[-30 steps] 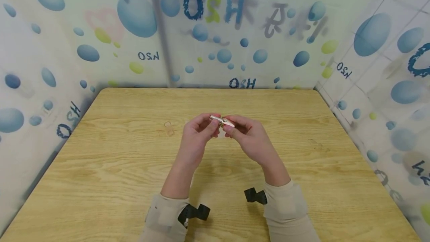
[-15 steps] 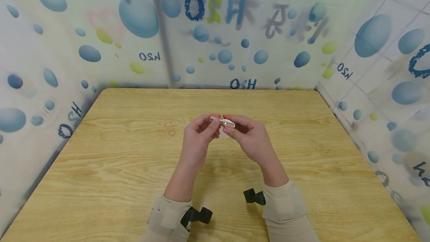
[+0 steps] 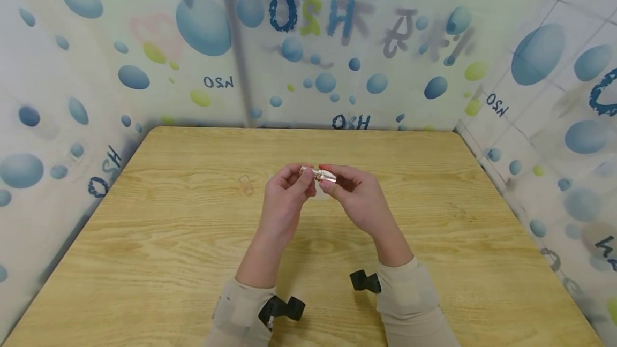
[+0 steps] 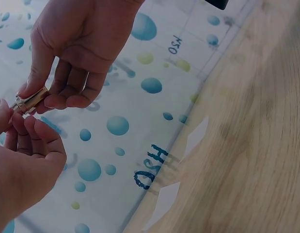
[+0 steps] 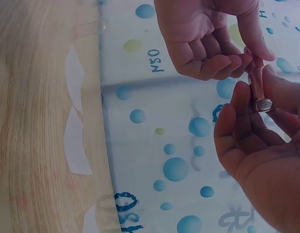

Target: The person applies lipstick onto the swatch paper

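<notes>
A small shiny metal piece, with a slim tube at one end and a wider, tapered body at the other, is held between both hands above the table. My left hand pinches the slim end between thumb and fingers. On the wider end, my right hand keeps its thumb and index finger. In the right wrist view the metal piece looks rose-gold, with a faceted end face pointing out of the right hand. Fingertips hide parts of it in every view.
The wood-grain table lies under both forearms. White paper strips lie on it near its edge in the wrist views. A cloth wall with blue and green bubbles encloses the back and sides. A black wrist camera sits on the left sleeve.
The wider end of the metal piece has turned: a round detail on it a second ago no longer shows. Both hands keep their hold in nearly the same place. The head view has shifted slightly.
</notes>
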Action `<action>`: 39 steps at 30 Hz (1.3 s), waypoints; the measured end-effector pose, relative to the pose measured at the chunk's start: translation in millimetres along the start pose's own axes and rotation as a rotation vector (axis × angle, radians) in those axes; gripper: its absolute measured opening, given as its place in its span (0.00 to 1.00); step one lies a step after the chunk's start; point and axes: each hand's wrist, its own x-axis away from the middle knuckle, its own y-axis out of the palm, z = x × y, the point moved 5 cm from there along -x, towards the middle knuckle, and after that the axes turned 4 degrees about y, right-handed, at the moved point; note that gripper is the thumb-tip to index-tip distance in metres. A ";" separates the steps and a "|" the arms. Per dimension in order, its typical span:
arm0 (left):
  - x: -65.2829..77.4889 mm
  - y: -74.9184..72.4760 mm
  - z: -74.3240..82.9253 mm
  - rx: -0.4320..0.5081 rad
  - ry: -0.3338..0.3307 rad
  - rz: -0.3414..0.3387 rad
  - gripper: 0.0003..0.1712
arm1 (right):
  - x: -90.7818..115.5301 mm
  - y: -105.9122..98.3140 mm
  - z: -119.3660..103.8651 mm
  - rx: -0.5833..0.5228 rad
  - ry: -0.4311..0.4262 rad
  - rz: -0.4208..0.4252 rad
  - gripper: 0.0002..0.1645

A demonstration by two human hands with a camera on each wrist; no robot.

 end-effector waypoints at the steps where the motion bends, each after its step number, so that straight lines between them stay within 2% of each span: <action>1: -0.1 0.3 0.1 0.011 -0.001 -0.012 0.07 | -0.1 -0.1 -0.1 -0.001 0.006 -0.003 0.23; 7: -0.5 4.2 0.7 0.101 0.001 -0.106 0.15 | 0.1 -1.7 -2.6 -0.005 0.003 -0.011 0.23; 12: 1.1 7.8 2.3 0.152 0.012 -0.184 0.17 | 0.2 -2.9 -4.1 -0.024 -0.018 -0.013 0.24; 15: 1.6 9.3 1.8 0.154 0.011 -0.201 0.17 | 0.4 -3.5 -3.7 -0.029 -0.017 -0.006 0.24; 18: 0.9 10.0 0.2 0.151 0.002 -0.171 0.16 | 0.5 -3.7 -4.0 -0.037 -0.024 -0.001 0.24; 21: -0.4 9.4 -1.9 0.146 -0.008 -0.098 0.10 | 0.9 -3.4 -4.9 -0.038 -0.061 0.004 0.24; 24: -0.8 8.2 -3.3 0.151 -0.012 -0.020 0.04 | 1.1 -2.6 -6.3 -0.007 -0.142 0.014 0.23; 27: -1.2 8.1 -4.5 0.174 -0.013 0.029 0.03 | 1.0 -2.1 -6.7 0.041 -0.225 0.035 0.22; 32: -1.8 10.8 -6.7 0.227 -0.023 0.056 0.10 | 1.9 -2.5 -6.0 0.093 -0.294 0.058 0.22; 39: -1.6 11.2 -8.2 0.241 -0.025 0.074 0.13 | 4.3 -2.6 -6.4 0.091 -0.295 0.058 0.23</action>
